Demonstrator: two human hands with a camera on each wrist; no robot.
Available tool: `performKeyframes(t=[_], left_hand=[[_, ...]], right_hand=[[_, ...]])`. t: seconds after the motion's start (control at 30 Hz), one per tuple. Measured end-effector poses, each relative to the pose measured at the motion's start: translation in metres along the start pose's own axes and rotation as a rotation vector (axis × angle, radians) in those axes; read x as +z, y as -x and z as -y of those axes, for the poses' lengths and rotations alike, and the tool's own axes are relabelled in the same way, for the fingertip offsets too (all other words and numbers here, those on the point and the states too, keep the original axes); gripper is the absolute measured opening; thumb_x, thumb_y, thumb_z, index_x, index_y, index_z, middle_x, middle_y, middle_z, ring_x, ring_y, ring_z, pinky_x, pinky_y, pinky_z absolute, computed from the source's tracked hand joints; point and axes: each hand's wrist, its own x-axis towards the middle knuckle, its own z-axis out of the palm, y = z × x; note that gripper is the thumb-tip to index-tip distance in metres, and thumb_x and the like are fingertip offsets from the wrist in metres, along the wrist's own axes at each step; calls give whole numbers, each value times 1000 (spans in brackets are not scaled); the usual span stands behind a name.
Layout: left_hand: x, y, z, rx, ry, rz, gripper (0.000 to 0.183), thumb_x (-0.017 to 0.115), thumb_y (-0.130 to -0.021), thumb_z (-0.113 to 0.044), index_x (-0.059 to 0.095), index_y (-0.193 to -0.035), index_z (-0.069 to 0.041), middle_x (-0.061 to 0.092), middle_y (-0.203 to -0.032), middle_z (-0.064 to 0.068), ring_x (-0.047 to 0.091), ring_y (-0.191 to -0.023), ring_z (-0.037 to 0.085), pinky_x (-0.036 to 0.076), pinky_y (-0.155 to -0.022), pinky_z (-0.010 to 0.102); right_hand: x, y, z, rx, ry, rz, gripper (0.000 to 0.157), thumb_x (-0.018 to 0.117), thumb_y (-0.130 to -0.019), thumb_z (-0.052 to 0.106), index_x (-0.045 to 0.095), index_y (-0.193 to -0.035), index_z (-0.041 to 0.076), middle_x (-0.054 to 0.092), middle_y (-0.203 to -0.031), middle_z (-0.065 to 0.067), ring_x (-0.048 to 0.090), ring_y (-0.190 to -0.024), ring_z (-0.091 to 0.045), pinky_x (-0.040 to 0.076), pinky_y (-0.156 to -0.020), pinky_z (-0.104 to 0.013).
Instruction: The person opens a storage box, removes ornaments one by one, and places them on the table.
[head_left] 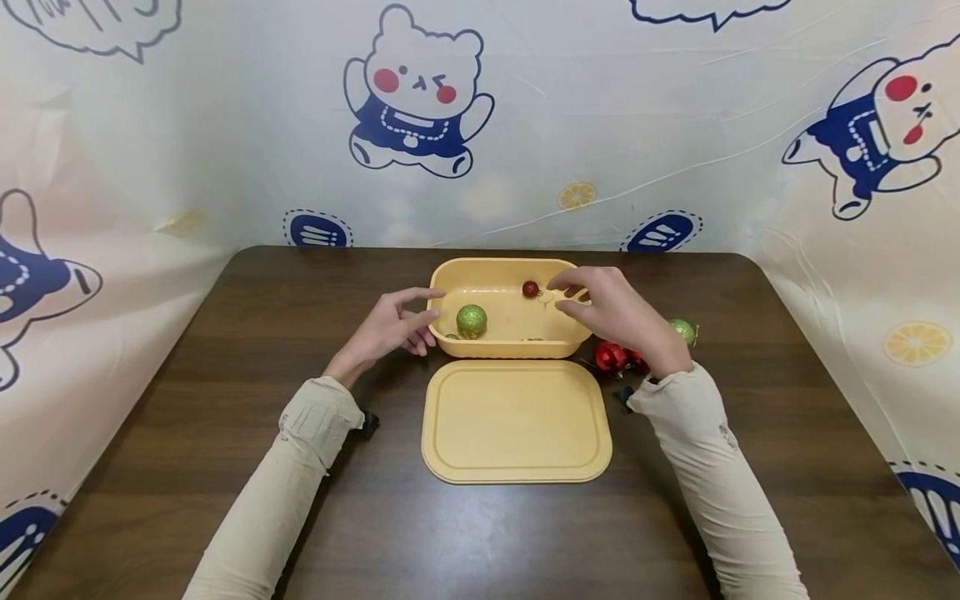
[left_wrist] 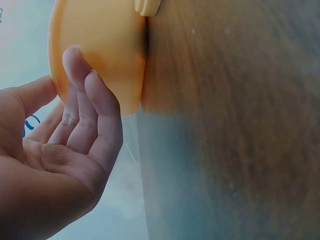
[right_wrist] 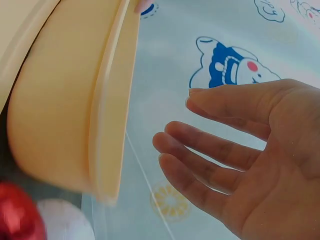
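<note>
A yellow rectangular box (head_left: 510, 348) sits toward the back of the table, holding a glittery green ball ornament (head_left: 472, 321) at its left and a small dark red ball ornament (head_left: 531, 289) at its right. My left hand (head_left: 393, 323) touches the box's left end. In the left wrist view, relaxed fingers (left_wrist: 102, 95) lie along the outer wall of the box (left_wrist: 112, 35), close to its rim. Over the right end of the box hovers my right hand (head_left: 611, 307), with nothing between its parted fingers. The right wrist view shows that hand (right_wrist: 240, 155) beside the box (right_wrist: 55, 100).
A flat yellow lid (head_left: 517, 422) lies on the table just in front of the box. Red ball ornaments (head_left: 611, 357) and a green one (head_left: 682, 331) rest right of the box, partly behind my right wrist. A printed cloth (head_left: 525, 192) hangs behind the dark wooden table (head_left: 517, 542).
</note>
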Motion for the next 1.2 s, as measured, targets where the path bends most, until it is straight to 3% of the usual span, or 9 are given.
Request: performKeyframes(t=[0.17,0.4,0.67,0.9,1.2], left_hand=[[0,1,-1,-2,0,-3,44,61,-101,-21,53,-143,-11,68,-76,28,64,-53,22,58,-56,44],[0,2,-2,-10,11,-8,43,61,-101,-16,54,-143,-10,67,-76,29,63,-52,22,58,-55,42],[-1,3,-1,-14,20,-7,43,61,-101,-17,54,-143,-10,68,-72,22,63,-52,21,58,-54,41],[1,0,1,-24,14,-1,43,61,-101,-19,54,-142,-10,68,-75,25,63,-53,21,58,-56,42],[0,1,-3,-29,4,-4,44,61,-101,-19,53,-143,-11,68,-76,27,64,-54,23,58,-57,42]], right_hand=[[11,-16,8,-21,-49,11,22,65,-95,6,70,-117,4,70,-115,-10,65,-101,-24,55,-89,-43],[28,-33,15,-52,-37,33,22,66,-95,6,70,-115,1,71,-111,-13,66,-100,-26,54,-90,-46],[42,-45,22,-59,-24,51,25,69,-93,7,69,-117,0,70,-116,-17,68,-100,-29,54,-90,-44],[51,-53,24,-23,-39,79,26,68,-94,9,69,-119,2,69,-119,-15,67,-102,-27,53,-90,-41],[76,-65,25,-46,-101,109,32,68,-93,6,65,-124,-2,67,-123,-16,65,-105,-31,53,-91,-41]])
